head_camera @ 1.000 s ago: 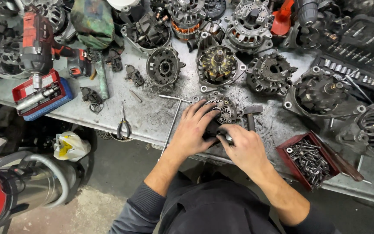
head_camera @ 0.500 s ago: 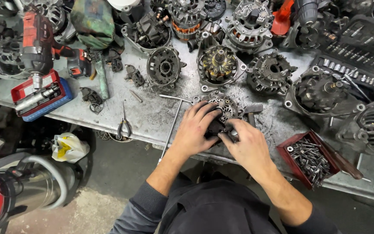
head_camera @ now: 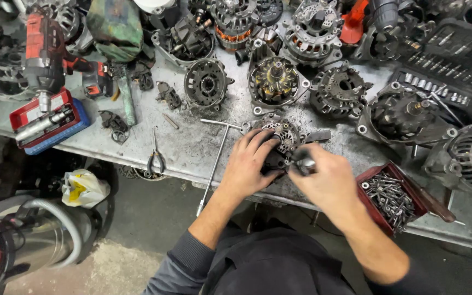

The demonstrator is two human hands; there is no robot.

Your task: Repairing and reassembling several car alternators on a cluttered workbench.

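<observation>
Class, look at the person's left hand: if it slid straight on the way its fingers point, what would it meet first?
The left hand points up and right, so it would probably meet first the round alternator part its fingertips already touch; depth is hard to judge.

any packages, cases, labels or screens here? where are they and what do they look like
Tool case: left bench edge, open, red tray on blue base, grey tools inside.
Red bin: right of the right hand, rectangular, full of grey screws.
Socket case: far right, black, rows of sockets.
Plastic bag: below bench, left, white and yellow, crumpled.
No screens.
</observation>
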